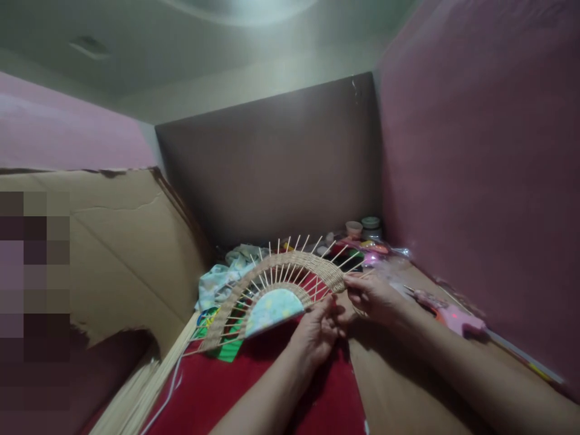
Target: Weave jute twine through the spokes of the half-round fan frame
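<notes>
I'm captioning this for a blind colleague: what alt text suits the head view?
A person's left hand and right hand hold a half-round woven fan by its right side, sticks poking past its outer band and pale patterned cloth at its centre. It is over a red surface, with a pink glue gun to the right.

The room is dim. A bright white glow shines on the ceiling (258,9) at the very top, and a pale, soft shine shows on the brown back wall (272,169). The right pink wall (480,151) is dark; the left pink wall (67,115) is lighter. A dark shadow lies under the right arm (444,350). Little things at the back look smeary. Big blocky squares (34,302) cover part of the left edge.
</notes>
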{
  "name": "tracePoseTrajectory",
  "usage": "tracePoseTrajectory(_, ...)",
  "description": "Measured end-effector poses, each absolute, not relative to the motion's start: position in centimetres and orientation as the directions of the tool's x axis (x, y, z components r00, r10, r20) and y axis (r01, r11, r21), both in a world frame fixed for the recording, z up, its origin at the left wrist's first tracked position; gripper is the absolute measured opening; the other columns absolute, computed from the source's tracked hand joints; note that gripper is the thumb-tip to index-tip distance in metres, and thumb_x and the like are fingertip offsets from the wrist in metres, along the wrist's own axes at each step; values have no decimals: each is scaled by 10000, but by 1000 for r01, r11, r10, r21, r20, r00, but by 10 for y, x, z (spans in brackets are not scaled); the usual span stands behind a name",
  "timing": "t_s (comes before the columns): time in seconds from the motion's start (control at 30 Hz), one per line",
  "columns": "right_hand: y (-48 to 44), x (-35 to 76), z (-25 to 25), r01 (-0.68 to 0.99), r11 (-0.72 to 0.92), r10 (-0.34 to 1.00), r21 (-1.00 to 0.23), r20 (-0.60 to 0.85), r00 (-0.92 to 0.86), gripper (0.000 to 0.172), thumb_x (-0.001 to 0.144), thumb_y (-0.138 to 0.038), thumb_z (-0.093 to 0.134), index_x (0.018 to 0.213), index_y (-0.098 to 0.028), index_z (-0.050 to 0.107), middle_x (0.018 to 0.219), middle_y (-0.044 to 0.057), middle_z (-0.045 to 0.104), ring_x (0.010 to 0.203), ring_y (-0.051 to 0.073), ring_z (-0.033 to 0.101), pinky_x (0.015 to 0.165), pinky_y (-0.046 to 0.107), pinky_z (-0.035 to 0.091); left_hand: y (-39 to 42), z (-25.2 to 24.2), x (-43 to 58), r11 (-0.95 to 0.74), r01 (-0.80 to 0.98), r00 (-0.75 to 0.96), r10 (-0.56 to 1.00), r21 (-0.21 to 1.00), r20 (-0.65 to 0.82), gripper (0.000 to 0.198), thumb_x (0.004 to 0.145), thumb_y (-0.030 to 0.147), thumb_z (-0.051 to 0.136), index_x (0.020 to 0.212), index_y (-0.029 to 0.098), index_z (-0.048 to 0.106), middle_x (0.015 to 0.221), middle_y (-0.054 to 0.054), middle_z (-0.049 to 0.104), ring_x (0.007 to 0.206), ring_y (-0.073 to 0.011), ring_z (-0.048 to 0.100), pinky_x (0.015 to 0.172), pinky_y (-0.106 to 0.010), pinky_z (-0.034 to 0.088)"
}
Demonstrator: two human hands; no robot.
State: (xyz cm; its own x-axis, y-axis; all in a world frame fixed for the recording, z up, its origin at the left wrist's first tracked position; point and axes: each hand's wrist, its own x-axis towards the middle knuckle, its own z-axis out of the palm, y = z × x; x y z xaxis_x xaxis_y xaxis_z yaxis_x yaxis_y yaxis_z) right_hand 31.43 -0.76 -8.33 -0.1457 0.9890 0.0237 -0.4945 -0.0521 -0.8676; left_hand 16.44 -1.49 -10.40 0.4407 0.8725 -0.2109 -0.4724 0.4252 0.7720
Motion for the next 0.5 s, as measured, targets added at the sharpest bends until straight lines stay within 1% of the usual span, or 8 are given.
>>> tracePoseTrajectory(0.03,-8,314,-83,-492,-73,991,-868,-6,-135,204,648,-263,705,682,-145,541,442,-73,432,354,20,313,331,138,178,-13,-104,168,390,-580,396,902,715,-170,254,690,303,704,840,119,613,762,-57,643,614,-129,596,509,-226,434)
tracePoseTrajectory(0.1,-10,311,-82,-479,-123,991,-869,-82,-104,154,668,-229,670,702,-150,542,475,-57,478,357,23,351,333,131,221,-10,-102,173,339,-695,345,931,634,-120,202,733,281,668,844,121,615,848,-85,658,748,-172,620,609,-263,467)
tracePoseTrajectory(0.2,-14,305,-83,-448,-198,979,-872,-197,-49,106,721,-205,597,663,-147,530,502,-20,531,368,33,400,348,134,273,-5,-101,178,306,-760,288,949,574,-125,144,796,261,598,829,123,619,817,-85,670,761,-192,626,701,-310,482)
tracePoseTrajectory(0.27,-19,301,-85,-409,-240,967,-880,-252,-24,172,764,-240,553,623,-143,529,488,-7,529,362,39,399,341,141,257,-4,-103,179,283,-785,268,957,551,-109,123,816,223,569,864,124,625,808,-79,677,749,-187,629,736,-320,482)
tracePoseTrajectory(0.33,-25,297,-89,-312,-234,970,-921,-242,-15,296,802,-321,505,569,-140,531,453,-8,500,339,39,361,328,155,208,-6,-103,179,279,-796,280,957,538,-82,144,827,206,552,915,121,629,807,-83,683,773,-191,635,760,-321,480)
tracePoseTrajectory(0.4,-32,295,-92,-175,-168,986,-970,-164,-37,414,816,-402,459,498,-142,515,392,-20,435,316,41,314,325,176,175,-9,-103,177,301,-786,316,946,540,-68,186,837,225,538,949,109,631,777,-90,685,782,-202,641,772,-327,482)
tracePoseTrajectory(0.43,-35,295,-94,-124,-124,991,-985,-118,-55,448,814,-434,445,474,-148,500,370,-28,402,308,43,294,326,186,168,-10,-102,177,310,-779,330,942,545,-64,204,842,237,533,962,105,631,759,-91,685,774,-205,643,774,-333,484)
tracePoseTrajectory(0.5,-40,295,-96,-89,-59,996,-994,-53,-74,461,800,-479,440,466,-164,469,351,-46,350,302,45,260,325,197,162,-12,-101,176,308,-773,337,940,554,-53,226,845,251,529,990,107,627,739,-85,687,746,-207,647,772,-346,490)
